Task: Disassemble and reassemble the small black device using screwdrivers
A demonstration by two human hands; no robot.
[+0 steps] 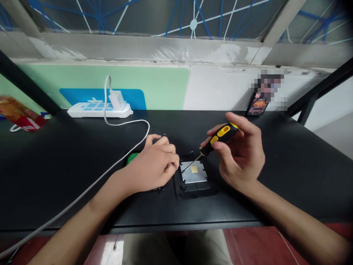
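Note:
A black and yellow screwdriver (220,138) is held at a slant in my right hand (244,154). Its tip touches the left edge of a silver metal plate (193,177), which bears a small yellow square. That plate lies in a black plastic housing (197,193) near the table's front. My left hand (158,162) is closed just left of the housing, its fingers curled by the plate's left edge; whatever they grip is hidden. Under this hand a green circuit board (132,158) and some dark parts show only partly.
A white power strip (100,109) with a plugged-in charger stands at the back left. Its white cable (102,175) runs across the black table (66,154). A phone (257,104) leans at the back right; a red packet (23,114) lies far left.

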